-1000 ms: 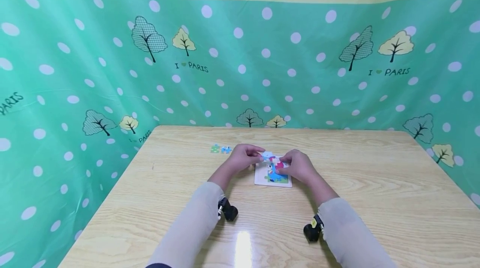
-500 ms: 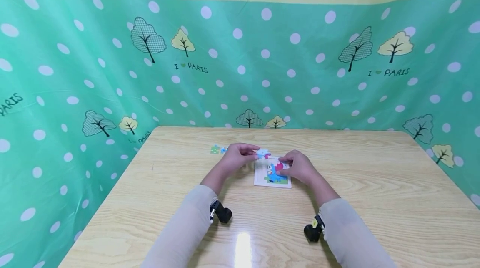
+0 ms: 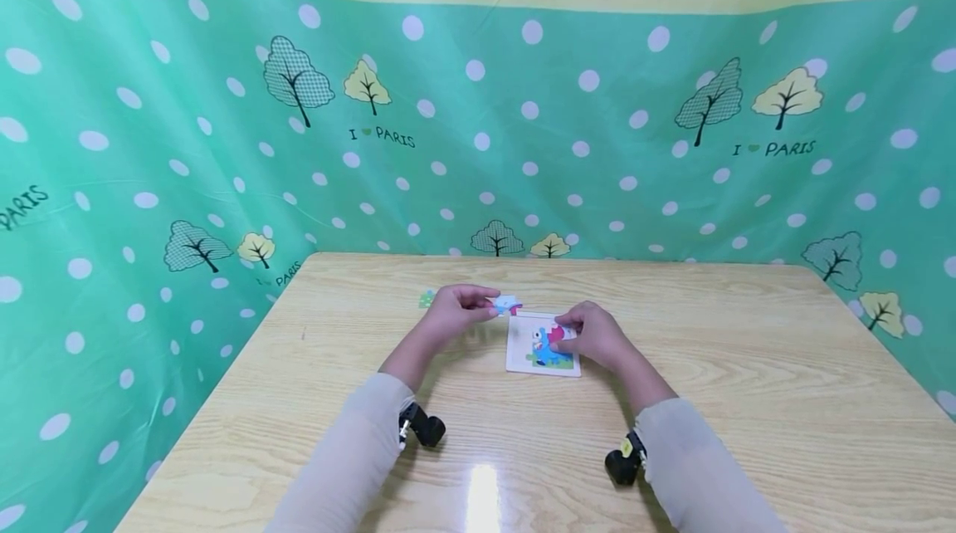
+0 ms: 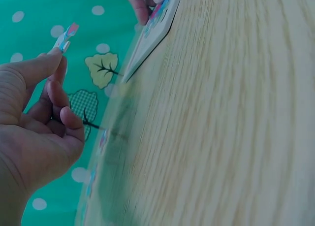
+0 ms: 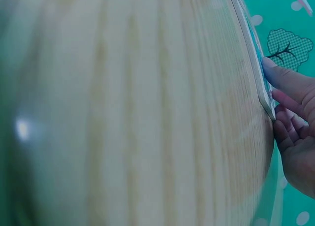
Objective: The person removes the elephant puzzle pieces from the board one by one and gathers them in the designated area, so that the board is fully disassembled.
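Between the thumb and forefinger of my left hand (image 3: 451, 315) is a jigsaw puzzle piece (image 3: 508, 304), white, blue and pink. It is held up off the table, just beyond the upper left corner of the puzzle board (image 3: 519, 360). The left wrist view shows the same piece (image 4: 65, 38) nearly edge-on at the fingertips. Blue, pink and green pieces are fitted in the board's lower right part; its left side shows white. My right hand (image 3: 600, 334) holds the board's right edge, thumb on top and fingers along the side, partly covering the picture.
A green loose puzzle piece (image 3: 426, 299) lies on the wooden table (image 3: 747, 350) beyond my left hand, which hides what is beside it. A dotted green curtain (image 3: 597, 126) hangs behind the table's far edge.
My left hand has moved left and away from the board, carrying the puzzle piece off its upper edge. It now covers a blue loose piece. My right hand stays in place.
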`<state>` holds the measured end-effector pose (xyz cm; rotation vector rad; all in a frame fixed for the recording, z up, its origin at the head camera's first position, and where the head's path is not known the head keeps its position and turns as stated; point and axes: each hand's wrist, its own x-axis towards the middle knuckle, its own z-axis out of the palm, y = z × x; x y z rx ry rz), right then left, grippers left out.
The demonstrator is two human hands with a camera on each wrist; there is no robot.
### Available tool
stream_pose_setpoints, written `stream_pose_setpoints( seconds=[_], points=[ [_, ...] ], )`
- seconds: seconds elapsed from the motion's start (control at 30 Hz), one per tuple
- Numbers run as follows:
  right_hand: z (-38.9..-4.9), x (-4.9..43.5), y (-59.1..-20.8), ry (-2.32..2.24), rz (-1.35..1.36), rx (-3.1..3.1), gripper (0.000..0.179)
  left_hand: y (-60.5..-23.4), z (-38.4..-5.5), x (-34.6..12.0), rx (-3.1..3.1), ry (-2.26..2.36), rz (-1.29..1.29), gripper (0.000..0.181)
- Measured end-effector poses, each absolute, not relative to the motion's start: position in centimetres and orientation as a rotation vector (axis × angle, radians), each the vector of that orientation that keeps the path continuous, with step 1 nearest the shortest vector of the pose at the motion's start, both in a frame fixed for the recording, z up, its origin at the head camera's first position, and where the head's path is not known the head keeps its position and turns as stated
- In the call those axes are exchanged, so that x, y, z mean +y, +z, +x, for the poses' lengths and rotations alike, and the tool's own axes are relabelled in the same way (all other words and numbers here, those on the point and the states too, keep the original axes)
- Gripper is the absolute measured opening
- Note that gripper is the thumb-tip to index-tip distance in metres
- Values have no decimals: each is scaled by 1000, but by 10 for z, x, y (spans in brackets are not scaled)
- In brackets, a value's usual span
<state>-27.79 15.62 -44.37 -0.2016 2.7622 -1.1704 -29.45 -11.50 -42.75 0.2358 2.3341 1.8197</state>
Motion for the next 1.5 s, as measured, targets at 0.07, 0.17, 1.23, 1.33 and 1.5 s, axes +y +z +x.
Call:
stream_pose_setpoints(
  seconds=[0.07, 0.17, 1.23, 1.33, 1.5],
  points=[
    [-277, 156, -443, -1167, -202, 2765, 44, -428, -294, -119, 2336, 1824, 240, 31],
    [-277, 156, -444, -1161, -206, 2771, 44, -427, -292, -126, 2342, 1818, 228, 32],
    [-276, 156, -444, -1159, -219, 2782, 44, -437, -290, -206, 2418, 1676, 126, 37],
    [-275, 155, -444, -1163, -207, 2777, 43, -437, -290, -213, 2432, 1653, 123, 38],
    [-274, 155, -443, -1157, -211, 2779, 44, -436, -291, -223, 2462, 1609, 114, 37]
  ],
)
